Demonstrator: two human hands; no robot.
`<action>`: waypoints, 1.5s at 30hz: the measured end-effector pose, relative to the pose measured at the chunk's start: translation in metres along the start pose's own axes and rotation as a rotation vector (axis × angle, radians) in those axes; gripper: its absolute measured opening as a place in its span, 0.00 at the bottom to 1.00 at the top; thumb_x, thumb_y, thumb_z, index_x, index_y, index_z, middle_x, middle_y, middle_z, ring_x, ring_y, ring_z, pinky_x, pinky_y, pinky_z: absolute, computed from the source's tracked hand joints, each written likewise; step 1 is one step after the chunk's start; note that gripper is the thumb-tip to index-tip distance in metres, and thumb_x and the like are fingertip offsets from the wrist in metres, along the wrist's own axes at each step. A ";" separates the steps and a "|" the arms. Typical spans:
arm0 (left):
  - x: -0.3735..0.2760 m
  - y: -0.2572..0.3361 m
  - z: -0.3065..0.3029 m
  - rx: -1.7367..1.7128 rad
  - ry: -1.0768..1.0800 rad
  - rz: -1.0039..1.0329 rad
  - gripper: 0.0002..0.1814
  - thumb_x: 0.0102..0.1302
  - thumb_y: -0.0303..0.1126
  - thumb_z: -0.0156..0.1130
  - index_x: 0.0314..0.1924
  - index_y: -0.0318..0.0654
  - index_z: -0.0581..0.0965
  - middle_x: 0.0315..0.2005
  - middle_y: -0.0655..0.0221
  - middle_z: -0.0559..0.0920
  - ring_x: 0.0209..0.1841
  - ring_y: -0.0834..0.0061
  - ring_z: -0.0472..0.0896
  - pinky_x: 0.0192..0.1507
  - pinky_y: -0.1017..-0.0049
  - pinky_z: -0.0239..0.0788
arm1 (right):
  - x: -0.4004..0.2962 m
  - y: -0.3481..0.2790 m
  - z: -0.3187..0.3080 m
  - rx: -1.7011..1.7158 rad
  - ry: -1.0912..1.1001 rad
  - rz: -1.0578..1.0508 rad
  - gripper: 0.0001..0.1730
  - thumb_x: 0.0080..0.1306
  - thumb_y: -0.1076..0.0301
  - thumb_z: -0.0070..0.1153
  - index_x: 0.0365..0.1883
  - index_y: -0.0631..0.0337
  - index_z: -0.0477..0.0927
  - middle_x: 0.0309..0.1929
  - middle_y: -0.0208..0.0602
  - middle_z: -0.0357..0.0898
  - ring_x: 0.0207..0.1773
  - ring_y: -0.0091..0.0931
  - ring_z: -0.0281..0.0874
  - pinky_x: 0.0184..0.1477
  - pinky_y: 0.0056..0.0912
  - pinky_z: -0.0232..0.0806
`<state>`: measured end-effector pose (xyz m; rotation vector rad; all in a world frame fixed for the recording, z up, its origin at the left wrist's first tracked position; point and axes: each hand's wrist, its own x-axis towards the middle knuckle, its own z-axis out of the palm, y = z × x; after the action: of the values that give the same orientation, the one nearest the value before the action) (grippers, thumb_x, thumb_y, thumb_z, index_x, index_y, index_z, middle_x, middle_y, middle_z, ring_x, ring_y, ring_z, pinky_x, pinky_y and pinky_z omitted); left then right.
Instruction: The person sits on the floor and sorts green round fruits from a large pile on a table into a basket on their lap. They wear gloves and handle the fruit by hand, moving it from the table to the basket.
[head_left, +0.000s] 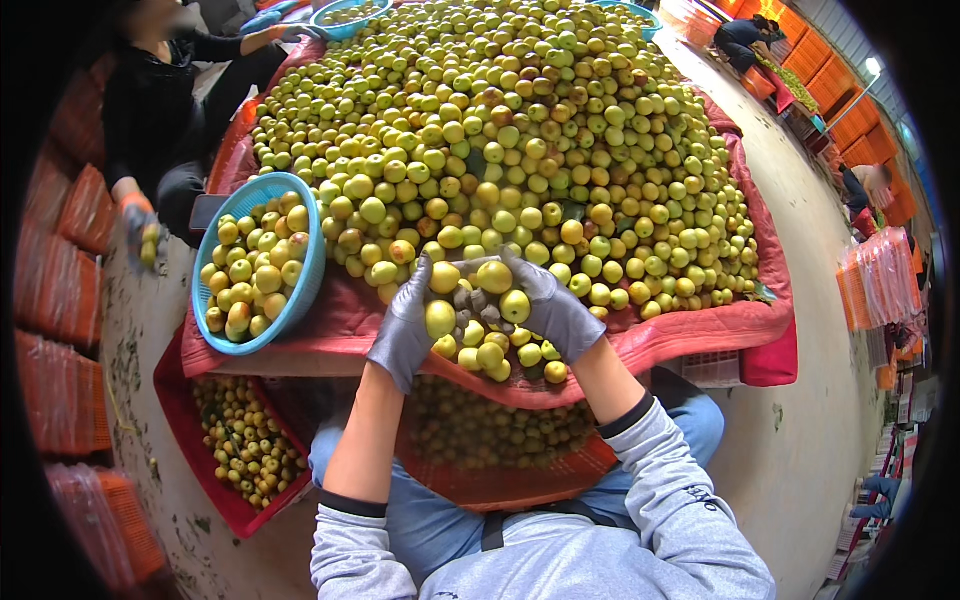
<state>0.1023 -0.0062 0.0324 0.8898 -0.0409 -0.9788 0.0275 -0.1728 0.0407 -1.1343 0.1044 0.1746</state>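
My left hand (405, 322) and my right hand (553, 306), both in grey gloves, are cupped towards each other at the near edge of a large heap of green-yellow jujubes (510, 135). Between the palms they hold several jujubes (444, 277), with dark fingertips showing among the fruit. More loose jujubes (487, 355) lie just below the hands on a red padded cloth (697, 330). Left of my hands, a blue plastic basket (319, 247) full of jujubes stands tilted on the cloth.
An orange crate (510, 480) of jujubes sits between my legs. A red-lined crate (176, 420) holds more at lower left. At left, a person (150, 112) in gloves has fruit in one hand. Orange crates (56, 285) line the left side; other people work at far right.
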 end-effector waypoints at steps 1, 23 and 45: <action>-0.002 0.001 0.002 0.003 0.016 0.003 0.34 0.70 0.59 0.43 0.55 0.31 0.72 0.29 0.69 0.79 0.26 0.77 0.77 0.24 0.78 0.69 | -0.001 -0.001 0.002 0.016 0.010 0.007 0.37 0.71 0.38 0.31 0.55 0.63 0.75 0.41 0.37 0.81 0.41 0.21 0.78 0.43 0.22 0.71; -0.031 0.013 -0.041 0.022 -0.195 0.120 0.34 0.67 0.60 0.48 0.56 0.35 0.71 0.30 0.66 0.79 0.25 0.74 0.76 0.21 0.76 0.67 | 0.000 0.021 0.036 -0.293 0.058 -0.400 0.26 0.59 0.77 0.60 0.57 0.63 0.70 0.50 0.35 0.77 0.50 0.23 0.76 0.51 0.25 0.72; -0.067 0.038 -0.065 0.098 0.179 0.131 0.35 0.69 0.60 0.42 0.54 0.32 0.73 0.38 0.60 0.79 0.36 0.68 0.81 0.35 0.72 0.75 | 0.016 0.018 0.097 -0.158 -0.006 -0.047 0.27 0.58 0.75 0.61 0.58 0.58 0.73 0.52 0.29 0.76 0.54 0.20 0.72 0.57 0.25 0.66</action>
<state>0.1156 0.0933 0.0384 1.0491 0.0052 -0.7779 0.0395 -0.0756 0.0627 -1.2924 0.0590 0.1458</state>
